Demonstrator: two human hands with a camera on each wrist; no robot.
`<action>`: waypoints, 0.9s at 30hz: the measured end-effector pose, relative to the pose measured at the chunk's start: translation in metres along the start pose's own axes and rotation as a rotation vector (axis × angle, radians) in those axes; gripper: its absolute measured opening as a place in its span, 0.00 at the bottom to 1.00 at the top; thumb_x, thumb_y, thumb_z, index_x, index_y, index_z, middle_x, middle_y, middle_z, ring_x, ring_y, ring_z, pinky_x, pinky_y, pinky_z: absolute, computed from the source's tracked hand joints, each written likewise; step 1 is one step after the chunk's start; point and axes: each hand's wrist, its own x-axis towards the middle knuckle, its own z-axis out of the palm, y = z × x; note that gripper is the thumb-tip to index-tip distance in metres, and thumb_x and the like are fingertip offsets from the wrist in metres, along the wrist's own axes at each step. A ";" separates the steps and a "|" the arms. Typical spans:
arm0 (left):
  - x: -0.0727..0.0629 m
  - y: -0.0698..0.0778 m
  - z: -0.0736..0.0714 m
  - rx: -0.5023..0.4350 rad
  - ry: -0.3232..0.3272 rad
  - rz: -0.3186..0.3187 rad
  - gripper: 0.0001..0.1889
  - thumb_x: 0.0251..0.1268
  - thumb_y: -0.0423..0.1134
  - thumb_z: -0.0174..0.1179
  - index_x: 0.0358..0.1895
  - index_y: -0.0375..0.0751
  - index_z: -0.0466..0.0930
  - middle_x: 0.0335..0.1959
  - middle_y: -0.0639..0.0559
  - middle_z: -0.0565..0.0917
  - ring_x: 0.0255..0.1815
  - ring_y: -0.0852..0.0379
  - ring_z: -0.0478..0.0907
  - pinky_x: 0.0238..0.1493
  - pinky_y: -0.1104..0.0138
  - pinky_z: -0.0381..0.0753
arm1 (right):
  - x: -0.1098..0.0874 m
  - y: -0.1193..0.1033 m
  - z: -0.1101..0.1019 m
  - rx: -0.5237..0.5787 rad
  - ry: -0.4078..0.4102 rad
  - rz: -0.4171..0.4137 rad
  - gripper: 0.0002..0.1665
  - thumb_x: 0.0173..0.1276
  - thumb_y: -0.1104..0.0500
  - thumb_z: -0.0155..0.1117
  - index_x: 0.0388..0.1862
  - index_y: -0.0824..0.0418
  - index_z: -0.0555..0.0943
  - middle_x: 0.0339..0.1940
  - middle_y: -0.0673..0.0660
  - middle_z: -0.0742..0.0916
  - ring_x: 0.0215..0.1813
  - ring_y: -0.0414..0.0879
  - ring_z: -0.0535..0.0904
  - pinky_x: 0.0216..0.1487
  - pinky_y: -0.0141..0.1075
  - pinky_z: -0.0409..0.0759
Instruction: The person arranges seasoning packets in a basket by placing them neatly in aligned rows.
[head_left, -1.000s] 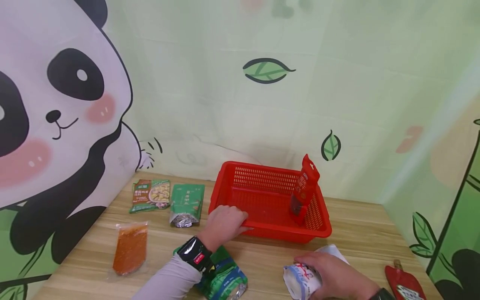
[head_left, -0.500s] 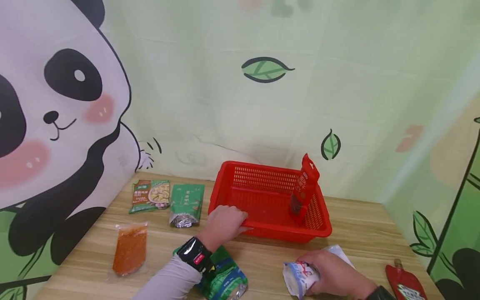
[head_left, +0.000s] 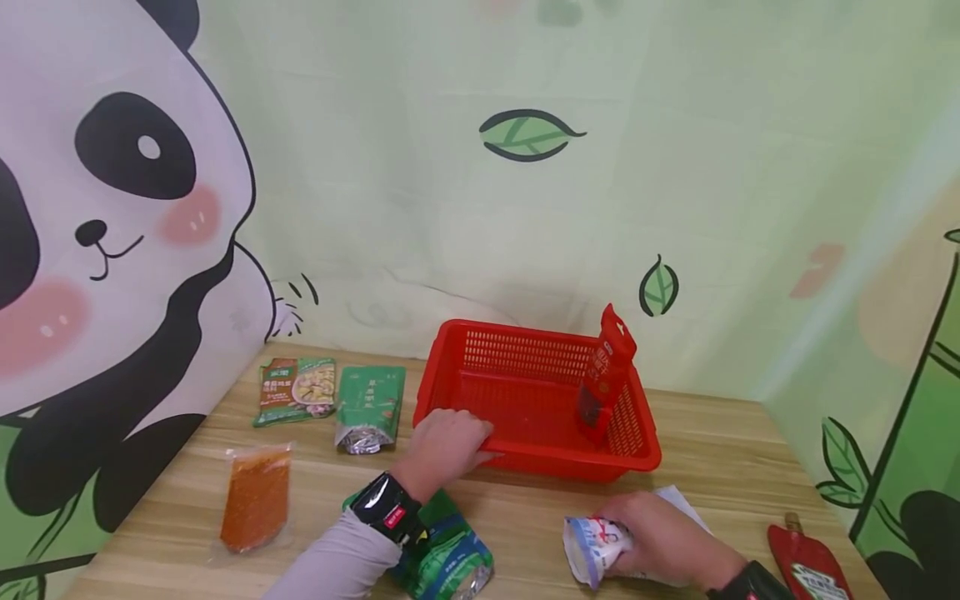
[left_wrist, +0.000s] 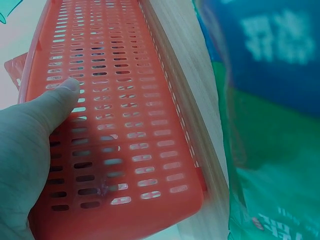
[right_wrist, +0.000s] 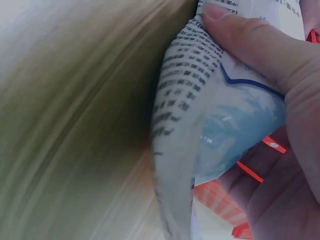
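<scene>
My left hand grips the near rim of a red plastic basket. In the left wrist view its thumb presses the outer perforated wall, and fingers show dimly through the slots. A red packet leans upright at the basket's right end. My right hand holds a white and blue printed bag low at the front of the table, thumb on one face and fingers behind it, as the right wrist view shows. Under my left wrist lies a green and blue pouch, partly hidden.
On the wooden table, a seasoning sachet and a green pouch lie left of the basket. Nearer is a clear bag of orange-red sauce. A red spouted pouch lies at the right. A panda-printed backdrop stands behind.
My right hand has shifted and turned slightly with the white and blue bag, close to the same spot. My left hand keeps its grip on the basket rim. The head view has shifted a little.
</scene>
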 end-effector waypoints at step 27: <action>0.000 0.003 -0.005 -0.077 -0.042 -0.055 0.16 0.58 0.56 0.74 0.39 0.49 0.87 0.22 0.59 0.84 0.20 0.61 0.72 0.27 0.70 0.76 | -0.004 -0.028 -0.025 -0.047 0.027 0.024 0.19 0.53 0.44 0.84 0.41 0.43 0.86 0.32 0.32 0.84 0.33 0.30 0.75 0.35 0.30 0.75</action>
